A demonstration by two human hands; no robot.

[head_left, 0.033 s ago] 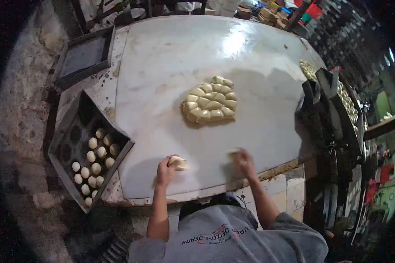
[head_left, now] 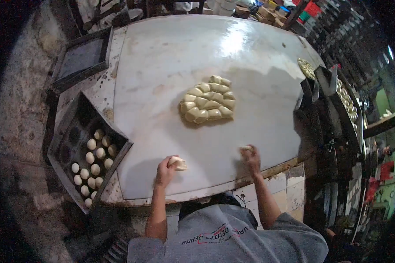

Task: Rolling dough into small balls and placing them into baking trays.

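Observation:
My left hand [head_left: 164, 172] is closed around a pale dough piece [head_left: 179, 164] just above the near part of the smooth pale tabletop [head_left: 149, 127]. To its right, my right hand [head_left: 252, 162] curls over another small dough piece [head_left: 245, 149], mostly covered by the fingers and slightly blurred. Beyond both hands, a cluster of glossy, pressed-together dough pieces [head_left: 209, 100] lies mid-table, touching neither hand. At the left edge, several round dough balls [head_left: 95, 169] rest in a dark square tray [head_left: 126, 147].
A second dark tray [head_left: 81, 57] stands at the far left edge. On the right are stacked dark trays [head_left: 327, 94] with dough pieces in them, and another dough cluster [head_left: 306, 69] lies beside them. The table's worn near edge [head_left: 197, 196] runs close to my body.
My right hand has shifted a little to the right, with dough in its fingers. The left hand keeps its hold and has hardly moved. The view has shifted slightly.

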